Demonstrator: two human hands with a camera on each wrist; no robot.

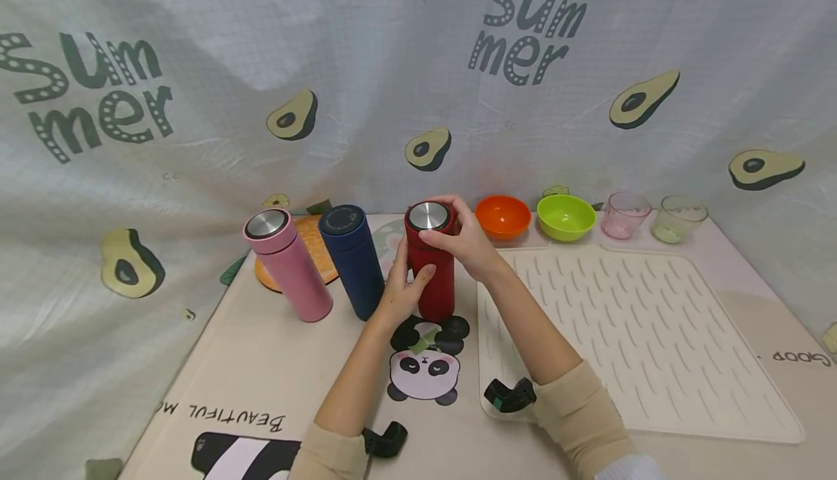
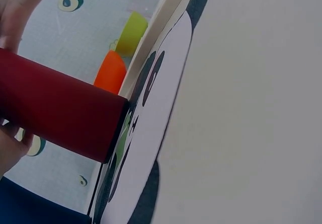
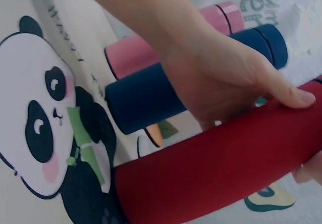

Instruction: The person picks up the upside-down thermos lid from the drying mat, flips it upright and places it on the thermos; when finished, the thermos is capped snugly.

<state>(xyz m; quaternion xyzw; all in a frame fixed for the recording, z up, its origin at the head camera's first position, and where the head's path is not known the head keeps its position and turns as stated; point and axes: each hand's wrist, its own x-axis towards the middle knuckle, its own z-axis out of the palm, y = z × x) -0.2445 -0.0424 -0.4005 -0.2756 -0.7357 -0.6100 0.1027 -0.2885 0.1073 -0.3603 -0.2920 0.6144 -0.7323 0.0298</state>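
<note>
A red thermos bottle (image 1: 437, 293) with a steel-topped lid (image 1: 429, 216) stands upright near the middle of the table, by the printed panda. My left hand (image 1: 400, 293) grips its body from the left, thumb across the front. Higher up, my right hand (image 1: 467, 237) holds the lid, thumb at its front edge and fingers behind, partly hidden. In the right wrist view the left hand (image 3: 221, 78) wraps the red bottle (image 3: 211, 173). To the left stand a navy thermos bottle (image 1: 354, 262) and a pink thermos bottle (image 1: 289, 266), both with lids on.
An orange bowl (image 1: 503, 217), a green bowl (image 1: 566, 218) and two clear cups, one pinkish (image 1: 624, 216) and one greenish (image 1: 678, 220), line the back right. A cream ribbed mat (image 1: 628, 335) covers the right side. Behind the pink and navy bottles lies a round orange-brown mat (image 1: 314, 247).
</note>
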